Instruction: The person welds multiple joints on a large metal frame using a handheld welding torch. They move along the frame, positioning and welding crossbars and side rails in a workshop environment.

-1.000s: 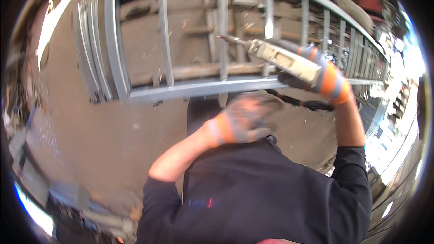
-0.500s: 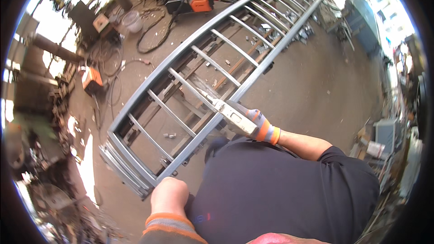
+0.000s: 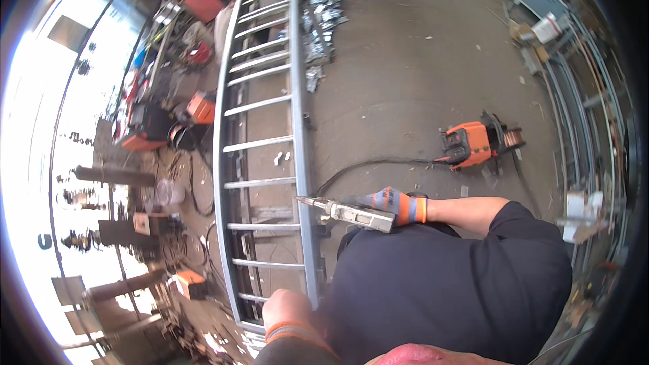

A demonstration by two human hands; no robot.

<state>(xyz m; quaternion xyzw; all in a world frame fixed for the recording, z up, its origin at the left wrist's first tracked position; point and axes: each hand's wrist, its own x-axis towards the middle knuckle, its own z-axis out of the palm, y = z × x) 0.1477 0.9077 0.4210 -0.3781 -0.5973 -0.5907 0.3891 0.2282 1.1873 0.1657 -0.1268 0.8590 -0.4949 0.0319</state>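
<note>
A long grey metal ladder-like frame (image 3: 297, 128) lies on the concrete floor, running away from me. My right hand (image 3: 395, 206), in a grey glove with an orange and blue cuff, grips a grey metal tool (image 3: 345, 211). The tool's pointed tip sits just beside the frame's right rail. My left hand (image 3: 287, 307), gloved with an orange cuff, rests low by the frame's near end, next to the right rail. Its fingers are hidden, so its grip is unclear. My dark shirt covers the floor below.
An orange welding machine (image 3: 473, 145) stands on the floor to the right, with a black cable (image 3: 368, 163) running toward the frame. More orange machines (image 3: 201, 107), cables and scrap lie along the left. Metal racks (image 3: 574, 94) line the right side.
The view has swung, so the frame now runs straight away from me. My right hand with the tool has come off the bars to the right rail. My left hand stays low.
</note>
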